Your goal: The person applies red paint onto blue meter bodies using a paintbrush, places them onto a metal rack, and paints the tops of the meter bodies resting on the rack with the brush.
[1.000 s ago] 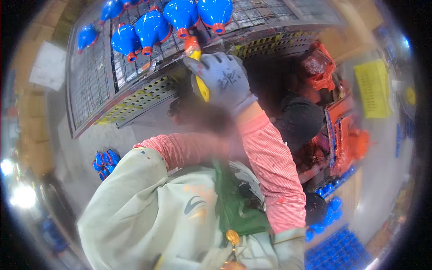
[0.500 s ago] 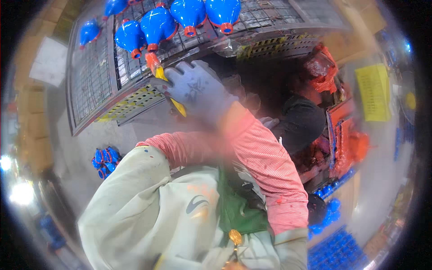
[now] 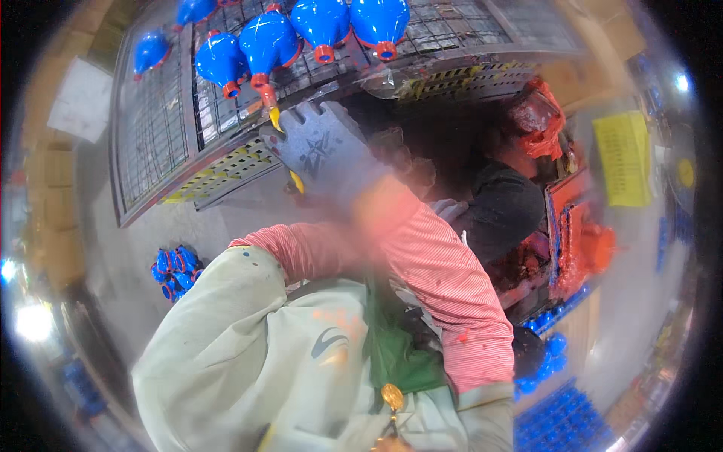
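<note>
My right hand (image 3: 320, 151), in a grey glove, is closed around a paintbrush with a yellow handle (image 3: 276, 118). The brush's red bristles (image 3: 266, 95) are at the red neck of a blue bulb-shaped piece (image 3: 269, 39), apparently touching it. Other blue pieces with red necks (image 3: 221, 59) (image 3: 321, 22) (image 3: 380, 24) sit beside it on a wire mesh rack (image 3: 151, 113). My left forearm (image 3: 301, 245), in a red-and-white striped sleeve, passes under the right one. A grey glove patch (image 3: 449, 206) shows beyond; I cannot tell whether it is my left hand.
Red-stained plastic (image 3: 544, 117) and a red-smeared box (image 3: 568, 233) lie to the right, near a dark rounded shape (image 3: 506, 203). Blue pieces cluster on the floor (image 3: 177, 270) at left and fill a grid (image 3: 565, 422) at lower right. A yellow sheet (image 3: 623, 160) hangs at right.
The brush tip has shifted slightly right along the neck of the blue piece. My right hand has tilted a little, and the rack view has drifted slightly right.
</note>
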`<state>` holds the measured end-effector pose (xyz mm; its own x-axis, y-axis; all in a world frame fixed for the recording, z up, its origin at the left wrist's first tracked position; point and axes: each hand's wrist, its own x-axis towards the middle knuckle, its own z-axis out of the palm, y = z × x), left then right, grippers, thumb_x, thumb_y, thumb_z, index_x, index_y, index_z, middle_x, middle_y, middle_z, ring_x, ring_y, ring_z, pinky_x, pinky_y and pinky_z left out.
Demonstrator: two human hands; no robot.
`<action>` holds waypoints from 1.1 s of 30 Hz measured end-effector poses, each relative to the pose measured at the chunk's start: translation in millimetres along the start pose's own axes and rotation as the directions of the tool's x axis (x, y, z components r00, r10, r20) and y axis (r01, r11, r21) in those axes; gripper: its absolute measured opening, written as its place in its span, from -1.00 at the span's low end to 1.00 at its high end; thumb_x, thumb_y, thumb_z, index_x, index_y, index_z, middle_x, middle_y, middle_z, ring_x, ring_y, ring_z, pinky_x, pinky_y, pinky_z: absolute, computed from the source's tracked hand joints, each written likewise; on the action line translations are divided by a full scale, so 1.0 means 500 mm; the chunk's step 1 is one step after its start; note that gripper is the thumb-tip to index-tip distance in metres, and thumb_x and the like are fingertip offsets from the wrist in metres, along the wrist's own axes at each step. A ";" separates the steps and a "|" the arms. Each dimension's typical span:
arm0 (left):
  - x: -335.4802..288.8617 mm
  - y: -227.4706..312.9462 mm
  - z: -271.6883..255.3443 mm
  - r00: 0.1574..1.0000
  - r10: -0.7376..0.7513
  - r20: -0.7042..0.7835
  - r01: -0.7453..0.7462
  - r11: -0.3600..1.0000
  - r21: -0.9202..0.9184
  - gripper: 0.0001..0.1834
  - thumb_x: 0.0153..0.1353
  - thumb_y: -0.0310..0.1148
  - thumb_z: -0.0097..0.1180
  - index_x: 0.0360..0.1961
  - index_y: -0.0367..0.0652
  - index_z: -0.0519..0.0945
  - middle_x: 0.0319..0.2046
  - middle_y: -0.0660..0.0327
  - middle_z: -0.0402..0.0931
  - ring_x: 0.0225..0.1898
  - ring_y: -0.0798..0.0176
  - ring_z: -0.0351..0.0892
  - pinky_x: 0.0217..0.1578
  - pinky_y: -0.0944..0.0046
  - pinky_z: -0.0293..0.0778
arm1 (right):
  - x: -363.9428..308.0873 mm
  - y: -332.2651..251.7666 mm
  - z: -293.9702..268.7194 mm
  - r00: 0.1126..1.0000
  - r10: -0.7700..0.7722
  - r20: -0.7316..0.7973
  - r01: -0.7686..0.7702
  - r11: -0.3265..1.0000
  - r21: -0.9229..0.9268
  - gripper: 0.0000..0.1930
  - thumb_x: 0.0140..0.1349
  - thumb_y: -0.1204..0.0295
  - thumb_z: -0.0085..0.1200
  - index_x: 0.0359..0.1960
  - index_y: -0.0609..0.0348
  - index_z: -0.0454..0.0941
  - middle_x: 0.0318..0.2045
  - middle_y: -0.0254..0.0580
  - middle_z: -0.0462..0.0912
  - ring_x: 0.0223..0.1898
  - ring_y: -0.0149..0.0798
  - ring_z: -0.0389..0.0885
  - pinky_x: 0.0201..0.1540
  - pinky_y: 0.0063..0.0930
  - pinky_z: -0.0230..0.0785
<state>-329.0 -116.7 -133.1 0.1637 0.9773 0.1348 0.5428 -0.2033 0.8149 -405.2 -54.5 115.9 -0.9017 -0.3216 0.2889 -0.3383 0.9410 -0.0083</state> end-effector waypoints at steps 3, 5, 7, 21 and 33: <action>-0.010 -0.008 -0.010 1.000 -0.009 -0.006 0.009 1.000 0.002 -0.28 0.16 -0.03 0.24 0.25 -0.19 0.36 0.20 -0.07 0.42 0.27 -0.05 0.37 0.28 0.03 0.28 | -0.005 0.001 0.001 0.995 -0.030 -0.098 0.027 0.999 -0.029 -0.60 0.15 0.24 0.11 0.06 -0.06 0.56 -0.14 -0.17 0.56 -0.10 -0.13 0.54 -0.16 -0.22 0.35; -0.011 -0.011 -0.012 1.000 -0.004 -0.009 0.004 1.000 -0.006 -0.28 0.16 -0.03 0.24 0.25 -0.19 0.36 0.20 -0.07 0.42 0.27 -0.05 0.37 0.28 0.03 0.28 | -0.007 0.000 -0.001 0.985 -0.045 -0.169 0.041 0.999 -0.025 -0.59 0.15 0.24 0.10 0.07 -0.06 0.55 -0.12 -0.18 0.55 -0.11 -0.14 0.53 -0.15 -0.22 0.35; -0.005 -0.007 -0.005 1.000 -0.003 -0.015 0.003 1.000 -0.017 -0.28 0.16 -0.03 0.24 0.25 -0.19 0.36 0.20 -0.07 0.42 0.27 -0.05 0.37 0.27 0.03 0.28 | -0.010 0.000 -0.007 0.986 0.002 -0.167 -0.006 1.000 -0.020 -0.60 0.16 0.24 0.09 0.07 -0.07 0.55 -0.14 -0.22 0.56 -0.14 -0.16 0.53 -0.15 -0.23 0.34; 0.121 0.211 -0.065 0.953 -0.193 -0.235 0.152 0.972 -0.182 -0.07 0.06 0.13 0.31 0.32 -0.22 0.29 0.25 -0.19 0.28 0.30 -0.24 0.25 0.30 -0.09 0.21 | -0.352 -0.013 -0.163 0.191 0.981 0.026 0.175 -0.060 0.983 -0.37 0.32 -0.01 0.05 0.11 0.40 0.47 -0.21 -0.02 0.63 -0.29 -0.16 0.65 -0.27 -0.41 0.48; 0.348 0.405 -0.031 0.805 0.581 0.120 -0.576 0.814 -0.071 -0.39 0.11 0.01 0.18 0.11 -0.14 0.48 0.07 0.00 0.45 0.13 -0.09 0.42 0.23 -0.13 0.26 | -0.873 -0.285 -0.233 -0.692 0.523 -0.498 -0.322 0.394 0.861 -0.56 0.48 0.11 -0.14 0.13 0.23 0.44 -0.59 -0.45 0.31 -0.56 -0.45 0.26 -0.51 -0.55 0.14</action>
<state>-203.4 12.9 64.1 0.5462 0.6616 0.5138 0.2892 -0.7246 0.6256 68.2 -35.9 102.7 0.5809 0.7669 0.2727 -0.0750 0.3840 -0.9203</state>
